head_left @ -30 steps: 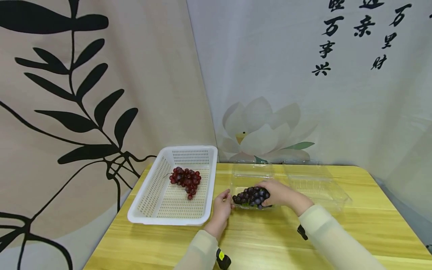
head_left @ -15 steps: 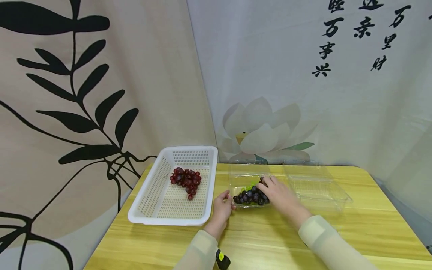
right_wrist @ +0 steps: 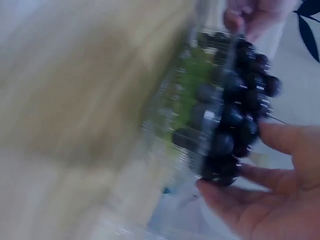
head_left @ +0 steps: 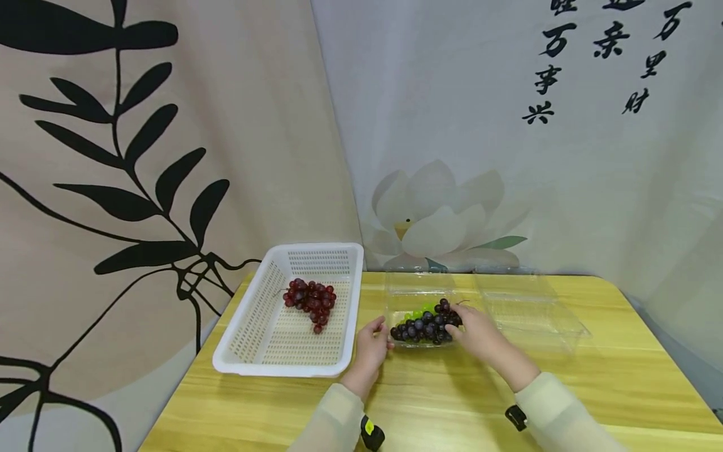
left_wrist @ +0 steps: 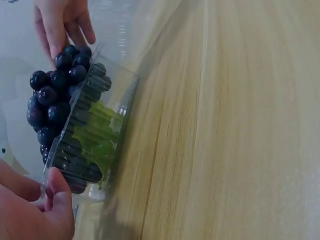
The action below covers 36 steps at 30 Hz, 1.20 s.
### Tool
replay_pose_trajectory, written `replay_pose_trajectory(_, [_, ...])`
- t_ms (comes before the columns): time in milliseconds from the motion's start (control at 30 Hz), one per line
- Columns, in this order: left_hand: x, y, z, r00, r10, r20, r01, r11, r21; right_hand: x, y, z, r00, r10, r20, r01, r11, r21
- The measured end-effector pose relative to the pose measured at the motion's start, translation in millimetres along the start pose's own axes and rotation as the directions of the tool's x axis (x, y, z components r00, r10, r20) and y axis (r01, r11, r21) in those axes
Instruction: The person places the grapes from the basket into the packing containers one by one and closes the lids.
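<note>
A bunch of dark purple grapes (head_left: 425,328) lies in an open clear plastic box (left_wrist: 128,90), heaped above its rim. Under and behind it, green grapes (left_wrist: 102,137) show through the box wall. At the box's left end my left hand (head_left: 371,351) pinches the rim between thumb and fingers. My right hand (head_left: 487,342) is at the bunch's right end, thumb on the near side and fingers around the far and lower side, as the right wrist view shows. A thin stem pokes out by its fingers.
A white perforated basket (head_left: 237,351) with a bunch of red grapes (head_left: 312,301) stands to the left. Another clear plastic box (head_left: 533,314), lid up, sits on the right. A printed curtain (head_left: 452,125) hangs behind the wooden table (head_left: 440,402).
My right hand has set the dark bunch down into the box and shifted from its top to its right end. More green grapes show behind it. My left hand stays at the box.
</note>
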State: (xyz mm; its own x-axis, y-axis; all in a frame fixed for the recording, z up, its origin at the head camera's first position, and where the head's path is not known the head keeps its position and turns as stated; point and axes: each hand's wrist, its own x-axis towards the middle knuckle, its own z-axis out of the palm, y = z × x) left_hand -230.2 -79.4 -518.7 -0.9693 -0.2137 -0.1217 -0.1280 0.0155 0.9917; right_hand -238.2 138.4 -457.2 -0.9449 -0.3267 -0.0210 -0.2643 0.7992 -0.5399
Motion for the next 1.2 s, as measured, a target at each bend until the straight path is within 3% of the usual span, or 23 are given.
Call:
replay_pose_trajectory(133, [1.1,0.8,0.4,1.000,0.019,0.007,-0.019,1.000,0.002,9.4,2.2,8.8,0.999,-0.019,0.032,0.019,1.000,-0.015])
replay_pose_trajectory(300, [1.0,1.4,-0.9,1.000,0.023,0.012,-0.022,0.999,-0.026,18.5,8.4,16.8,0.996,-0.090,0.026,0.093,0.982,-0.162])
replay_pose_trajectory(600, [3.6,1.6,-3.0,1.000,0.007,0.005,-0.007,1.000,-0.014,13.3,10.0,11.3,0.993,-0.119,0.007,0.115,0.945,-0.307])
replay_pose_trajectory(700, [3.2,-0.1,-2.5,1.000,0.005,0.003,-0.005,1.000,-0.013,9.9,8.8,12.9,0.992,-0.124,-0.029,0.105,0.924,-0.367])
replay_pose_trajectory(767, [2.8,-0.9,-2.3,1.000,0.005,0.002,-0.005,1.000,-0.015,5.1,4.2,16.3,0.985,-0.144,-0.097,0.102,0.933,-0.346])
replay_pose_trajectory(867, [2.4,-1.4,-2.4,1.000,0.006,0.002,-0.005,1.000,-0.020,-2.5,-7.7,24.1,0.946,-0.244,-0.213,0.165,0.929,-0.332])
replay_pose_trajectory(1033, [3.6,-1.2,-2.8,1.000,0.020,-0.005,-0.020,1.000,0.001,-3.1,-22.9,40.4,0.845,-0.450,-0.289,0.340,0.869,-0.360])
replay_pose_trajectory(1100, [4.3,-1.3,-2.3,1.000,0.024,-0.002,-0.024,1.000,0.020,0.3,-24.7,45.8,0.825,-0.474,-0.306,0.355,0.858,-0.371])
replay_pose_trajectory(1200, [4.8,-1.1,-1.5,1.000,0.024,0.005,-0.024,0.999,0.044,6.9,-24.4,52.6,0.819,-0.477,-0.320,0.342,0.852,-0.397])
